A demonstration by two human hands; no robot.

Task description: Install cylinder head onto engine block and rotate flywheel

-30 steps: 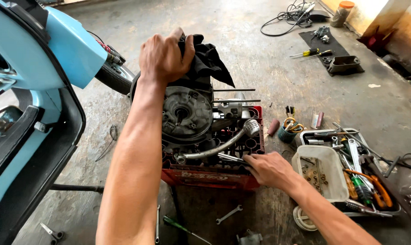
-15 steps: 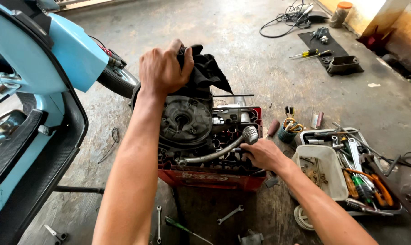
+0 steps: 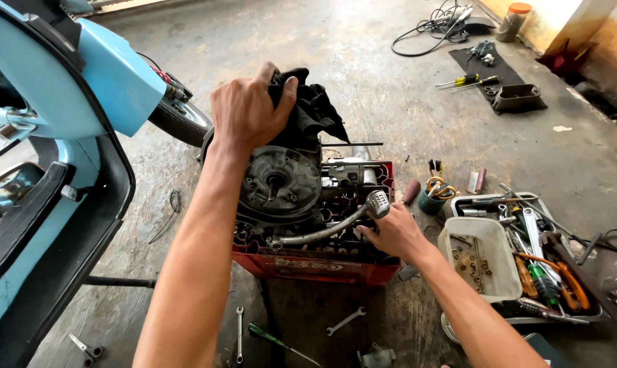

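Atop engine (image 3: 281,184), left hand (image 3: 247,112) fingers gripping black rag (image 3: 312,112), right hand (image 3: 393,232) clasping kick lever (image 3: 335,228)

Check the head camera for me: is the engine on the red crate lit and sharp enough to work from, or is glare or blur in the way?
Head view: the engine and both hands are sharp and evenly daylit; the dark rag under the left hand loses detail in shadow; mild sheen on the wet floor at top; straight edges bow near the frame borders.

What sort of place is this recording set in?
Most likely a small scooter repair workshop: a light blue scooter stands on the stained concrete floor, an engine sits on a red crate, and a tray of hand tools lies alongside.
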